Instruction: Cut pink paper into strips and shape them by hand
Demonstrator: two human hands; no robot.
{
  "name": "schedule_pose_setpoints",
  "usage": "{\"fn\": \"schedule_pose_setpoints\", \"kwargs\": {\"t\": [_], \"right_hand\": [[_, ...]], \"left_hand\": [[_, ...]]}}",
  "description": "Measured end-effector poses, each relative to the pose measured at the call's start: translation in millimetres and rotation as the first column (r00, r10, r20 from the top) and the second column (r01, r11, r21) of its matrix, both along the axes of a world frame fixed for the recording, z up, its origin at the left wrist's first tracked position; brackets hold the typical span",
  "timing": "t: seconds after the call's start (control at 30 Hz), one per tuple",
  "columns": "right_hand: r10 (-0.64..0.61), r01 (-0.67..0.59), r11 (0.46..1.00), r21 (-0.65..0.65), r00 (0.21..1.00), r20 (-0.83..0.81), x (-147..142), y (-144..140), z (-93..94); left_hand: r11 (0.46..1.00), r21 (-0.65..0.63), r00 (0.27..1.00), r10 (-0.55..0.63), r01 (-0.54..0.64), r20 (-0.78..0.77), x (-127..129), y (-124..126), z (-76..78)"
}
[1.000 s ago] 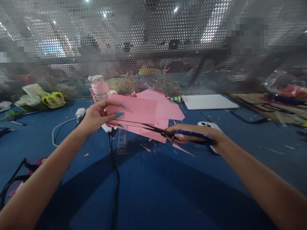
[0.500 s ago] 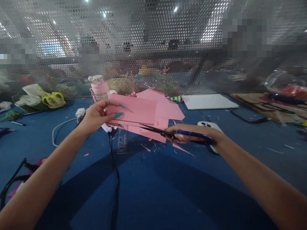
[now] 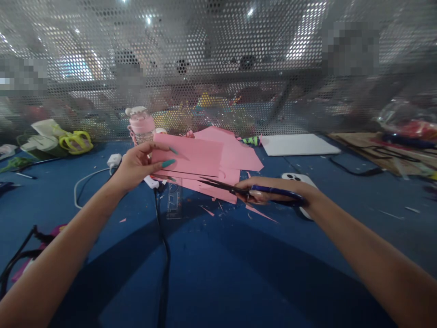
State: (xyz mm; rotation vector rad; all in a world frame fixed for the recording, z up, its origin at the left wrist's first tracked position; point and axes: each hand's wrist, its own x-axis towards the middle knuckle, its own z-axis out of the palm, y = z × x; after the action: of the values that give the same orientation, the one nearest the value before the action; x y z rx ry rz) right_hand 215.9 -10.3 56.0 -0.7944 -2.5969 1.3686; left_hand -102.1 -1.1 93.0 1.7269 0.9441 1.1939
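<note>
My left hand (image 3: 136, 165) pinches the left edge of a pink paper sheet (image 3: 194, 157) and holds it up above the blue table (image 3: 218, 273). My right hand (image 3: 269, 187) grips blue-handled scissors (image 3: 239, 187); their dark blades point left, slightly apart, at the lower edge of the held sheet. More pink sheets (image 3: 235, 155) lie stacked under and behind it. Thin pink offcuts (image 3: 261, 213) lie on the table below the scissors.
A pink bottle (image 3: 141, 125) stands behind my left hand. A white phone (image 3: 300, 182) lies by my right wrist, a white board (image 3: 297, 145) further back. A black cable (image 3: 163, 255) and clear ruler (image 3: 174, 200) lie mid-table. A perforated metal screen (image 3: 218, 68) closes the back.
The scissor blades have drawn back slightly to the right along the sheet's lower edge and opened a little. Both hands stay almost where they were.
</note>
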Motion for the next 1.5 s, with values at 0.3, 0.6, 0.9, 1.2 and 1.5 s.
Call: {"fn": "schedule_pose_setpoints", "kwargs": {"t": [0.3, 0.6, 0.9, 1.2, 1.5], "right_hand": [[0.012, -0.011, 0.998, -0.062, 1.0, 0.014, -5, -4, 8.7], [0.02, -0.021, 0.998, -0.061, 1.0, -0.02, -3, -3, 8.7], [0.017, -0.017, 0.999, -0.028, 1.0, -0.011, -10, -9, 16.9], [0.016, -0.017, 0.999, -0.031, 1.0, -0.007, -7, -5, 10.4], [-0.004, 0.005, 0.998, -0.066, 1.0, 0.012, -9, -8, 12.8]], "left_hand": [[1.0, -0.013, 1.0, 0.027, -0.027, 0.002, 2, -3, 1.5], [0.999, -0.02, 0.999, 0.037, -0.037, -0.011, 4, -4, 3.2], [0.999, -0.045, 1.0, -0.005, 0.005, -0.02, 4, -4, 1.0], [0.998, -0.052, 1.0, -0.027, 0.026, -0.01, 4, -3, 0.3], [0.999, -0.05, 1.0, -0.02, 0.02, 0.001, 4, -4, 0.1]]}}
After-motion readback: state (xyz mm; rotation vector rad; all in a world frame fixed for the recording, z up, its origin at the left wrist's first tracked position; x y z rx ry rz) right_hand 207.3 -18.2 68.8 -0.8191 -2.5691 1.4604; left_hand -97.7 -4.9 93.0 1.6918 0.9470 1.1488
